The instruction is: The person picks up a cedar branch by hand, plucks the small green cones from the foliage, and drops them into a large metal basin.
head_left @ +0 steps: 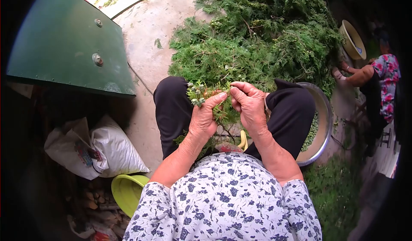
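Note:
Between my knees, my left hand (205, 115) is closed round a green conifer sprig (219, 112) with pale bluish-green cones (197, 96) at its upper left. My right hand (249, 106) is at the sprig's right side, thumb and forefinger pinched together at its tip; what lies between those fingertips is too small to make out. The two hands are close together. Beyond them lies a large heap of cut green branches (257, 48). Beside my right knee, a wide metal basin (327, 125) holds many small green cones (311, 133).
A green metal box (68, 43) stands at the upper left. White sacks (116, 146) and a lime-green basin (128, 194) are at the lower left. A person in a floral top (386, 82) sits at the right near a yellowish basin (352, 39). More greenery (337, 194) lies at the lower right.

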A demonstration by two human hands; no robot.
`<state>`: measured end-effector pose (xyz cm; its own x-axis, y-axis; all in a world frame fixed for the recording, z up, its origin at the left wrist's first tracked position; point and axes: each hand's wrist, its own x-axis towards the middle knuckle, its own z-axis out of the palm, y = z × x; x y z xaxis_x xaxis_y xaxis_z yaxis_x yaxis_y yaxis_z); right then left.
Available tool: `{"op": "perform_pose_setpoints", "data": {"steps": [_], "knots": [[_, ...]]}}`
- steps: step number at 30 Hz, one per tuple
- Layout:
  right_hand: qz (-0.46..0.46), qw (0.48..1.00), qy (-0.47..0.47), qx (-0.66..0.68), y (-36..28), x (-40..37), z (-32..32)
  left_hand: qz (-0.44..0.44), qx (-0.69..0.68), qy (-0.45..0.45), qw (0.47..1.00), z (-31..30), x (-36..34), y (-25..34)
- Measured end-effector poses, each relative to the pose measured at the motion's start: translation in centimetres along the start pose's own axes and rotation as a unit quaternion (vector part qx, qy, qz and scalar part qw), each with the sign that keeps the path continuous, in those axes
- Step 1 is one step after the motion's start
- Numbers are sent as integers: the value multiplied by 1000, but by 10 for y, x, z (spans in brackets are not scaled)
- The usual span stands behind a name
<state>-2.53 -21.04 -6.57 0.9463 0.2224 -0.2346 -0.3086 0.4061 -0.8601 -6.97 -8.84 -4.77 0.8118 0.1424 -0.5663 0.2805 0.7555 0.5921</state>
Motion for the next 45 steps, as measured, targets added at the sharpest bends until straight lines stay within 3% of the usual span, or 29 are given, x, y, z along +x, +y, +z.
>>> {"op": "perform_pose_setpoints", "data": {"steps": [2,4,6,12,14,15,24,26,28,30,31,36,38,44,45], "knots": [[77,977,-1,197,3,8,-4,-3,16,17,1000,2,0,2],[23,977,27,208,0,24,-24,5,21,12,1000,0,-3,6],[40,979,62,188,-17,26,-23,-17,6,-7,1000,-5,-3,10],[60,964,-50,255,-18,27,-39,-25,-7,-15,1000,-9,-3,9],[74,982,-91,151,-21,28,-38,-24,-7,-30,999,-12,-1,8],[62,988,-62,124,-23,26,-29,-25,-5,-30,999,-11,-1,6],[64,984,-154,-55,-39,10,-8,-13,93,-53,994,0,-9,1],[-68,978,-95,-172,-52,6,-6,-8,110,-25,994,2,-10,-1],[-106,966,-92,-218,-55,5,-3,0,130,-67,989,-4,-3,-6],[-326,865,-182,-336,-55,4,4,-11,113,-92,989,-2,-1,-10],[-287,871,-199,-346,-54,0,7,-1,105,-106,989,0,-3,-10],[-265,872,-201,-360,-44,-3,7,29,155,-125,979,0,-1,-15],[-169,927,-134,-308,-41,-2,0,26,158,-112,981,-2,1,-18],[-170,925,-102,-324,-42,-3,-11,142,154,-96,973,-2,-4,-20],[-175,921,-102,-332,-41,-3,-12,161,207,-89,961,-5,-5,-20]]}}
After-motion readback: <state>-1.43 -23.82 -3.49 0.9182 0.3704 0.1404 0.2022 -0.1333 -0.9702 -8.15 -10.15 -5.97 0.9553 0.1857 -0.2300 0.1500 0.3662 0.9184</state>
